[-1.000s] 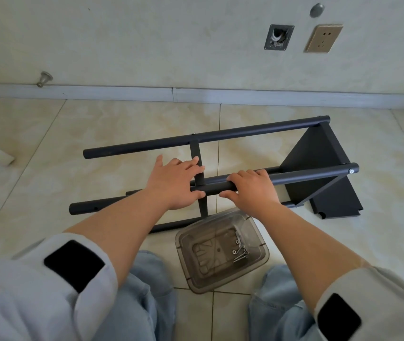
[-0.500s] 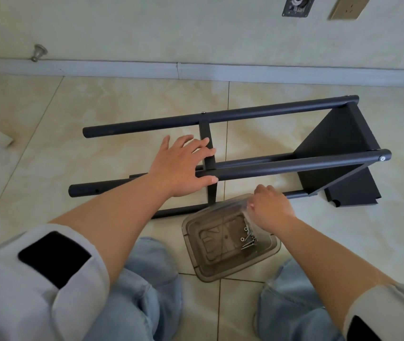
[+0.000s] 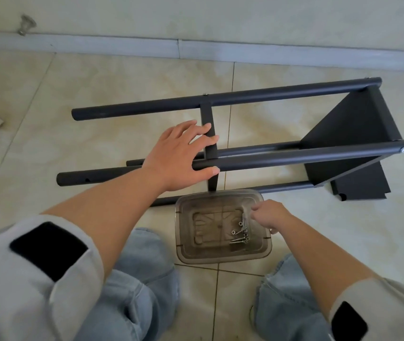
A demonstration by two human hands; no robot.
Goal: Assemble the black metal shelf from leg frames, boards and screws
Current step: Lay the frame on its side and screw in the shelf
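The right hand [image 3: 268,215] has left the shelf [image 3: 270,158] lying on the floor and now dips into the tray [image 3: 183,242], fingers pinching at the screws [image 3: 241,233]; the left hand [image 3: 178,156] stays flat on a bar, fingers apart

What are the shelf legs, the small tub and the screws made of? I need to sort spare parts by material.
Shelf legs: probably metal tube, matte black coating, round with even dull sheen. Tub: likely plastic, smoky and translucent; the floor shows through its walls. Screws: seemingly bare steel, bright silvery glint.
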